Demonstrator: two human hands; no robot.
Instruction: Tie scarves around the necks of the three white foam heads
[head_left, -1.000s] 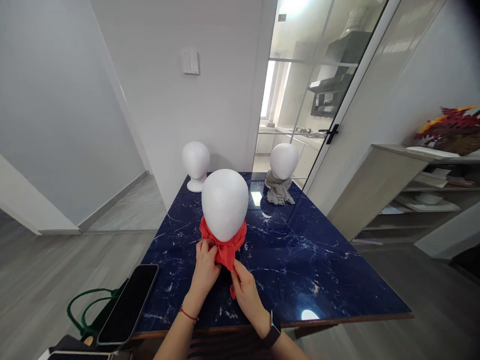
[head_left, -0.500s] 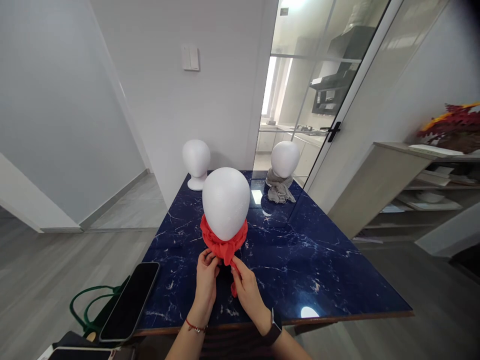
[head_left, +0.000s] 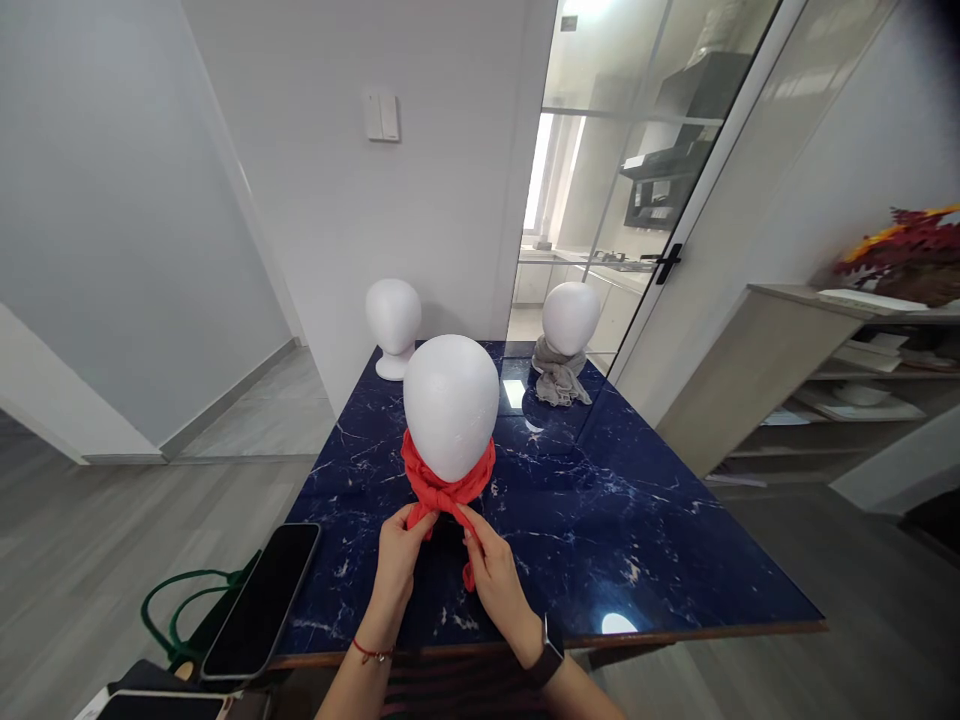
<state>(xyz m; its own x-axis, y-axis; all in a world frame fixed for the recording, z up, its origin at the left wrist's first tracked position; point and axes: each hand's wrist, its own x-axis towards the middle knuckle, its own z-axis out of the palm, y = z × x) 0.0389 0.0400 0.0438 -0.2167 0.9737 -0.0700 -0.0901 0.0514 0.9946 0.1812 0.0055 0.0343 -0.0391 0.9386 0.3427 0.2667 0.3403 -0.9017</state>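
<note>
A white foam mannequin head (head_left: 451, 405) stands on the dark blue marble table (head_left: 600, 540), close to me. A red scarf (head_left: 444, 487) is wrapped round its neck and knotted at the front. My left hand (head_left: 397, 555) pinches the left tail of the scarf just below the knot. My right hand (head_left: 491, 570) grips the right tail, whose end hangs down beside my fingers. Both hands are closed on the cloth and pull the tails apart.
Two more foam heads stand at the table's far end: a bare foam head (head_left: 392, 323) on the left and a second head (head_left: 569, 322) with a grey scarf (head_left: 557, 380). A black phone (head_left: 262, 600) lies at the near left edge. Glass door and shelves are on the right.
The bunched red cloth in front of the neck has been drawn into a tight knot. My hands have moved slightly apart and down, each with one tail.
</note>
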